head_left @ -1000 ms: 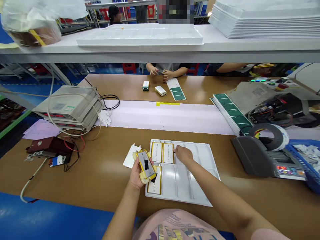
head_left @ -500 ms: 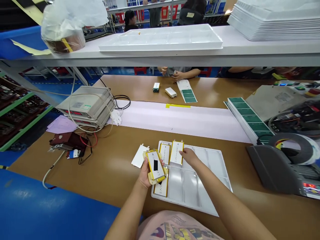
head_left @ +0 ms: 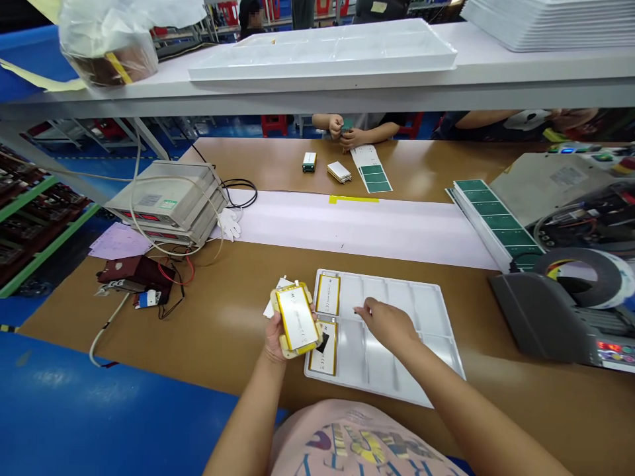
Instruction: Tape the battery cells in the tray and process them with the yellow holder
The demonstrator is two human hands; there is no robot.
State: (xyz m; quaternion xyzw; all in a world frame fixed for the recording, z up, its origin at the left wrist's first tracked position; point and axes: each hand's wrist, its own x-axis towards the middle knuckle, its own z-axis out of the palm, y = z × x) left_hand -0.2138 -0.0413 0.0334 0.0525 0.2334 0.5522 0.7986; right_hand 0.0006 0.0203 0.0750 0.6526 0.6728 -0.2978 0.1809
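L hand [head_left: 275, 340] grips yellow-edged pouch cell [head_left: 297, 318], R hand [head_left: 389, 324] open over white tray [head_left: 426, 311].

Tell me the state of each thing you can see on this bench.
Left hand: shut around a yellow-edged pouch battery, lifted off the bench.
White compartment tray: holding two pouch batteries.
Right hand: open, over the tray.
Tape dispenser: roll loaded, display lit.
White glove: lying on the pale pink mat.
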